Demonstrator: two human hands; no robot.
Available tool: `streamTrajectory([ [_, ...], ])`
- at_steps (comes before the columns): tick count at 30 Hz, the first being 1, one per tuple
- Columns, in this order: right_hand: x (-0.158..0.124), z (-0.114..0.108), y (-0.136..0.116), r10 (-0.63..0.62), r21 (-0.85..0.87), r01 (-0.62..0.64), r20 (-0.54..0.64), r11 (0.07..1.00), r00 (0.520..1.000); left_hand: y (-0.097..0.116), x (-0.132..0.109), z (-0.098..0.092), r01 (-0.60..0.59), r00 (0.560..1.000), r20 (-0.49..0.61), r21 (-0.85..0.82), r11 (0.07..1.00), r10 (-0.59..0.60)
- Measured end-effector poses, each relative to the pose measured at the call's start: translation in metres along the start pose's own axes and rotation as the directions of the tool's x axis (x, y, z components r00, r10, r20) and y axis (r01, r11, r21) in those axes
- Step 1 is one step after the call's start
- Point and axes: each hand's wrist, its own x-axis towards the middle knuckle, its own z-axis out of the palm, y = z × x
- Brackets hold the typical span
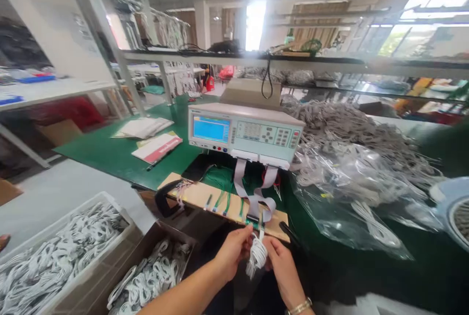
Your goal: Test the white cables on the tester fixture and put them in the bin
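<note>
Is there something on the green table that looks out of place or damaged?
No clear damage shows. Perhaps slightly odd: one white cable bundle juts out in front of the large cable heap, near the front edge of the clear plastic.

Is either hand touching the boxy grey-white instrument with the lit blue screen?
No, the left hand and right hand hold the coiled white cable bundle between them, apart from the instrument.

The green counter [93,144] carries papers [141,128], a red-and-white booklet [158,149] and a dark pen [159,160] at left, a blue-screened instrument [269,133] mid-scene, a wooden board [198,194] along the near edge, and bagged grey cables [340,173] at right.
</note>
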Motion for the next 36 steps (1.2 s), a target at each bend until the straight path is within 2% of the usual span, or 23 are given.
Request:
streamTrajectory([
  [4,0.007,-0.003,0.007,0.059,-0.035,-0.059,-0.003,0.998,0.998,0.007,0.002,0.002,0.023,1.000,-0.020,0.058,0.998,-0.022],
  [9,0.007,0.001,0.008,0.064,-0.015,-0.066,-0.074,0.998,0.995,0.008,0.003,0.004,0.032,0.999,-0.015,0.087,0.996,-0.031],
  [15,0.011,-0.001,-0.002,0.098,-0.033,-0.097,0.036,0.995,0.995,0.010,0.004,0.006,0.026,0.999,-0.022,0.081,0.996,-0.025],
  [18,0.010,0.002,-0.005,0.090,-0.056,-0.089,0.024,0.994,0.996,0.009,0.004,0.004,0.025,1.000,-0.012,0.085,0.996,-0.024],
  [25,-0.001,0.010,-0.004,0.024,-0.064,-0.025,-0.010,0.998,1.000,-0.005,-0.004,0.004,-0.126,0.982,-0.123,0.133,0.983,0.142],
  [28,-0.002,0.009,-0.001,0.013,0.017,-0.013,0.013,1.000,1.000,-0.008,-0.010,0.007,-0.114,0.981,-0.147,0.083,0.990,0.126],
  [30,-0.002,0.008,0.002,0.001,0.043,-0.002,0.022,0.999,1.000,-0.008,-0.011,0.006,-0.076,0.989,-0.124,0.067,0.995,0.084],
  [33,-0.003,0.008,0.006,0.018,0.007,-0.018,0.024,1.000,1.000,-0.005,-0.007,0.000,-0.002,0.996,-0.094,0.088,0.996,0.010],
  [36,-0.003,0.010,0.007,0.023,-0.022,-0.023,0.029,1.000,0.999,-0.003,-0.001,-0.005,-0.010,0.994,-0.110,0.103,0.995,0.022],
])
